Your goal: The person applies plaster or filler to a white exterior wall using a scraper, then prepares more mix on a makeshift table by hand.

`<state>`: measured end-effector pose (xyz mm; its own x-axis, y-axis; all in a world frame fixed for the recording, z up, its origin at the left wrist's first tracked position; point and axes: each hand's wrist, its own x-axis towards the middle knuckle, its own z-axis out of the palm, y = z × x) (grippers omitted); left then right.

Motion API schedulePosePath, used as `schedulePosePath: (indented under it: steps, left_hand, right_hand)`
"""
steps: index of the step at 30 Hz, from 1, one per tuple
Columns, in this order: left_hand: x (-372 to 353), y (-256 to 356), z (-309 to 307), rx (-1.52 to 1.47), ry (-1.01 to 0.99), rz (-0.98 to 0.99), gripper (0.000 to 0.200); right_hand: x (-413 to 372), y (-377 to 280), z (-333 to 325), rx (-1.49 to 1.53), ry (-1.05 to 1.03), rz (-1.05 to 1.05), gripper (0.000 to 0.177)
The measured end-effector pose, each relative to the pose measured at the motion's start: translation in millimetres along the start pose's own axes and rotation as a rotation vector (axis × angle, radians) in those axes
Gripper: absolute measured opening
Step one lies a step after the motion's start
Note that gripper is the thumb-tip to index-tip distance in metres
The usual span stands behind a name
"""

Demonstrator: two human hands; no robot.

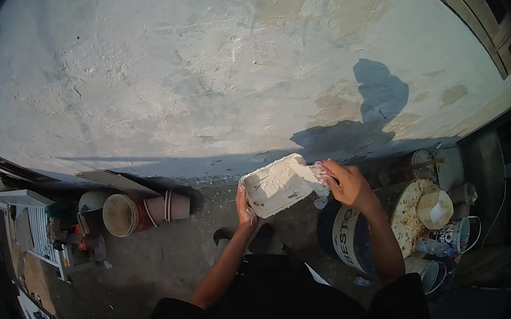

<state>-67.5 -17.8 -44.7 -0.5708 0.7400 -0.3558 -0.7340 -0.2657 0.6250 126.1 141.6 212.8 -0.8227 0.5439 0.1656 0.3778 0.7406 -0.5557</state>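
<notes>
My left hand (245, 208) grips the left side of a shallow, white-crusted tray (262, 211). Thick white paste (274, 182) coats its inside. At the tray's right end, my right hand (348, 185) is closed around a paste-caked scraper (309, 173), whose flat end lies over the tray's right part. Its handle is mostly hidden by my fingers and the white paste. Both hands hold these things in front of my body, above the floor and near the wall.
Ahead stands a patchy plastered wall (195, 72) with my shadow on it. On the right are a BESTO drum (349, 237), a stained round lid (408, 214) and several buckets. Buckets (120, 214) and a white slatted rack (37, 225) stand on the left. Grey floor (155, 278) lies below.
</notes>
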Motion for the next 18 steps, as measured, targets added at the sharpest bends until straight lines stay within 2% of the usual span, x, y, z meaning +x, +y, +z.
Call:
schedulePosePath:
  steps: [3, 6, 9, 12, 18]
  left_hand:
    - [-6.6, 2.9, 15.2, -0.099, -0.088, -0.091, 0.055]
    - [1.0, -1.1, 4.7, -0.067, -0.199, -0.064, 0.055]
    - [3.9, 12.3, -5.6, -0.007, -0.155, -0.056, 0.053]
    - [-22.1, 64.0, 28.9, 0.029, -0.226, -0.111, 0.053]
    - [-17.5, 73.4, 14.7, 0.127, -0.145, 0.016, 0.046]
  right_hand:
    - [17.3, -12.5, -0.5, -0.142, -0.055, -0.083, 0.025]
    - [28.4, -24.9, 5.3, -0.258, -0.119, -0.109, 0.025]
    - [34.1, -40.9, 4.0, -0.257, -0.171, -0.126, 0.025]
    - [33.1, -51.0, 10.5, -0.256, -0.206, -0.158, 0.026]
    - [46.9, -51.1, 49.0, -0.265, -0.244, -0.155, 0.024]
